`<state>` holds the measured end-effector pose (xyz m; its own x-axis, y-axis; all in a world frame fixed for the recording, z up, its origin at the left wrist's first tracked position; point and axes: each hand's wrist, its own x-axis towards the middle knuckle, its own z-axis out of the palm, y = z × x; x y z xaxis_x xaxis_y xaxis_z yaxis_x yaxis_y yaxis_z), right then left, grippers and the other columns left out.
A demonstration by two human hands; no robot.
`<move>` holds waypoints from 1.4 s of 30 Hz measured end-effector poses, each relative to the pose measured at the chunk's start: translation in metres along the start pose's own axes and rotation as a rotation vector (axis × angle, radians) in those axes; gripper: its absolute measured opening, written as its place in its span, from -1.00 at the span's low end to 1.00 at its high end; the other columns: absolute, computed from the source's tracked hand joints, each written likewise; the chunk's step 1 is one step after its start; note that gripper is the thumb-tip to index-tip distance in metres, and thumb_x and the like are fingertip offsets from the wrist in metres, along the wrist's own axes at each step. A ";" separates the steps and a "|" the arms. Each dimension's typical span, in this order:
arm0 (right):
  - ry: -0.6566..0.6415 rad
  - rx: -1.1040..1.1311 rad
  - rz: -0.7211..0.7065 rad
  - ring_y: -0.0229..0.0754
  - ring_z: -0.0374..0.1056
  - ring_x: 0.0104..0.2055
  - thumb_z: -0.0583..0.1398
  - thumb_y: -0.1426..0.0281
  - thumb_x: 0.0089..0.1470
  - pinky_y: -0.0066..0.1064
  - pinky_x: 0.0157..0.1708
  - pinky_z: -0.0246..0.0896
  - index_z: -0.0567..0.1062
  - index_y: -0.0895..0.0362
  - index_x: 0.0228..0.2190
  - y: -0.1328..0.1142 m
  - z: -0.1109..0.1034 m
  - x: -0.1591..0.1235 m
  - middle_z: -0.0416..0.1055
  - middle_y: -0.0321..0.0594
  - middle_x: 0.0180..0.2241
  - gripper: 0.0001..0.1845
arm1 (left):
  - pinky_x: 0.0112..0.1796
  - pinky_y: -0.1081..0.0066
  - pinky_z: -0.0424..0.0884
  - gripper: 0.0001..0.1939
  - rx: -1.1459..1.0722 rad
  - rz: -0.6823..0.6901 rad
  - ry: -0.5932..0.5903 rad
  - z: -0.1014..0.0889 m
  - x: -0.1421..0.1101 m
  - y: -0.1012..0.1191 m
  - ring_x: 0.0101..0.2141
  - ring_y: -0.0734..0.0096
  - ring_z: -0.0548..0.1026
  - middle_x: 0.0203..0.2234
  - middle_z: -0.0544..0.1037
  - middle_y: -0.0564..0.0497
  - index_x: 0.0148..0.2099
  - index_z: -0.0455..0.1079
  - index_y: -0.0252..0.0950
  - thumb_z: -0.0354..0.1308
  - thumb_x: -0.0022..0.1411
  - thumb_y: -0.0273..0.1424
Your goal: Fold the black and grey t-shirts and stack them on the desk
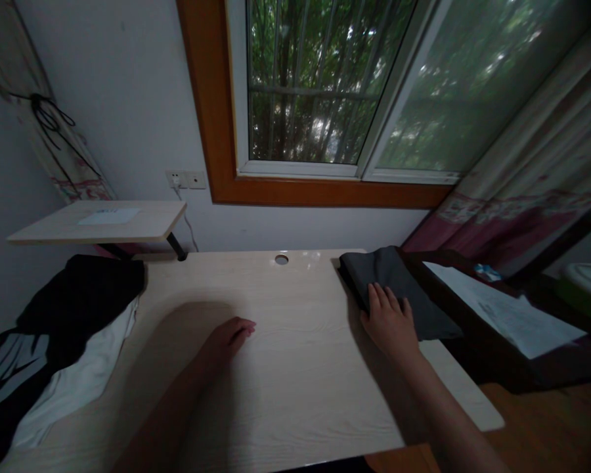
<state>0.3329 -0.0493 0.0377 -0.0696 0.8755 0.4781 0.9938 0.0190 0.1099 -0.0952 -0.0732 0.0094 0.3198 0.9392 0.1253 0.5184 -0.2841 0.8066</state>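
Note:
My right hand (390, 319) lies flat with fingers stretched out on the near part of a folded dark grey cloth (398, 276) at the right side of a pale wooden desk (285, 381). My left hand (230, 337) rests on the bare desk top near the middle, fingers loosely curled and pointing right, nothing in it. The two hands are well apart.
A heap of black and white clothes (59, 341) covers the desk's left end. A small raised shelf (103, 222) stands at the back left. A dark table with white papers (507, 309) sits to the right. A cable hole (281, 259) is by the wall under the window.

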 end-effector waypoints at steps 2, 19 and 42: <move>0.016 -0.011 0.011 0.30 0.09 0.37 0.03 0.35 0.23 0.32 0.31 -0.18 0.08 0.22 0.37 -0.008 -0.002 -0.002 0.20 0.16 0.32 -0.29 | 0.01 0.31 0.42 -0.74 -0.001 0.000 0.004 0.000 0.000 0.000 -0.07 0.29 0.56 -0.11 0.63 -0.01 -0.05 0.51 -0.16 0.02 0.40 -0.24; -0.175 0.329 -0.323 0.10 0.11 0.38 0.04 0.30 0.35 0.03 0.32 0.06 0.39 0.15 0.23 -0.107 0.026 0.000 0.25 -0.01 0.32 -0.51 | 0.01 0.32 0.42 -0.72 -0.008 0.010 0.004 0.000 -0.002 -0.001 -0.07 0.31 0.56 -0.10 0.63 -0.02 -0.03 0.50 -0.17 0.02 0.42 -0.23; -0.126 0.473 -0.297 0.05 0.15 0.37 0.04 0.36 0.34 0.05 0.32 0.11 0.46 0.05 0.19 -0.104 0.047 0.009 0.30 -0.10 0.30 -0.55 | -0.01 0.32 0.42 -0.74 0.001 0.018 0.004 -0.003 -0.003 0.001 -0.10 0.31 0.56 -0.14 0.63 -0.01 -0.03 0.50 -0.16 0.00 0.41 -0.26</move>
<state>0.2331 -0.0209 -0.0103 -0.3694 0.8502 0.3752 0.8660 0.4614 -0.1927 -0.0981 -0.0762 0.0116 0.3256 0.9348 0.1421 0.5134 -0.3009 0.8037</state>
